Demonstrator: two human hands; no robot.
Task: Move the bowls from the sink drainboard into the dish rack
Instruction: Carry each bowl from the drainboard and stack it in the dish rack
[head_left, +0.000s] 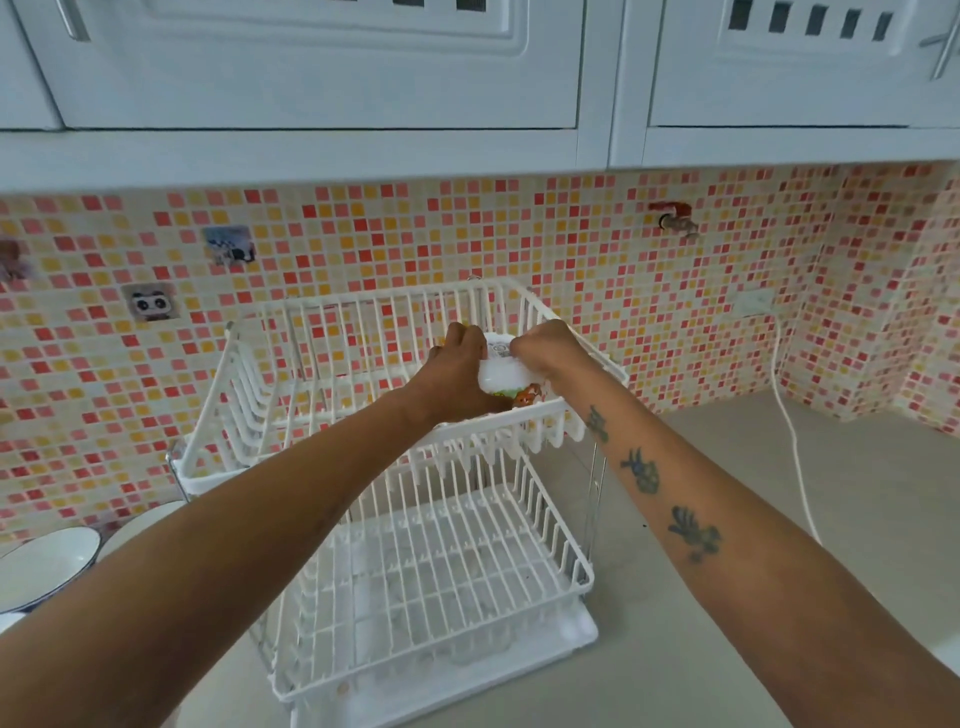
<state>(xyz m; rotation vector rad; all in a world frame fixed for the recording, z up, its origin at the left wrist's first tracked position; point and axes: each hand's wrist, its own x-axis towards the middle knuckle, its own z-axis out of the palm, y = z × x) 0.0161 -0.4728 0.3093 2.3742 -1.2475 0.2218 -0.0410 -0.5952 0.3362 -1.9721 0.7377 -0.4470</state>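
A small white bowl (500, 370) with a colourful printed pattern was held upside down, base facing up and toward the camera, over the top tier of a white wire dish rack (395, 499). The left hand (457, 371) gripped its left side and the right hand (540, 351) its right, fingers curled around it. The two-tier rack stood on a pale grey countertop (727, 597). At the far left sat two more white bowls (47, 564). Behind ran a pink, red and yellow mosaic tile wall (675, 291), with white cabinets (322, 67) above.
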